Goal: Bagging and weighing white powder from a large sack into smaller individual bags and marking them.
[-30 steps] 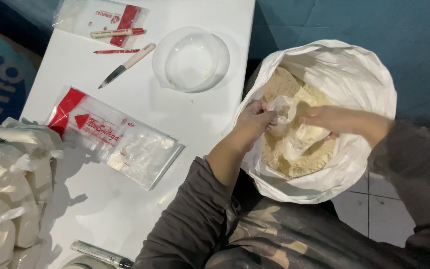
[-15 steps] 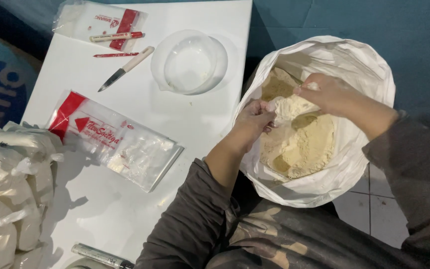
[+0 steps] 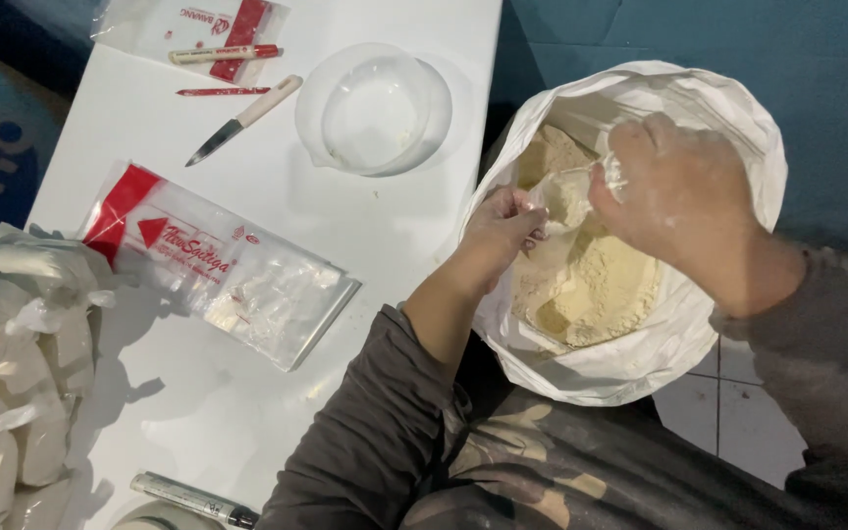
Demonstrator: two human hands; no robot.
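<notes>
My big white sack (image 3: 640,363) stands open just beside the white table's (image 3: 198,412) edge, its rim rolled down. Pale yellow flour (image 3: 591,290) fills its bottom, heaped and lumpy. A small clear plastic bag (image 3: 566,191) hangs crumpled above that flour, inside the sack's mouth.

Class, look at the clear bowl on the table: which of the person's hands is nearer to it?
Left. The left hand is at the sack's near rim, just right of the bowl; the right hand is farther off, over the flour.
</notes>
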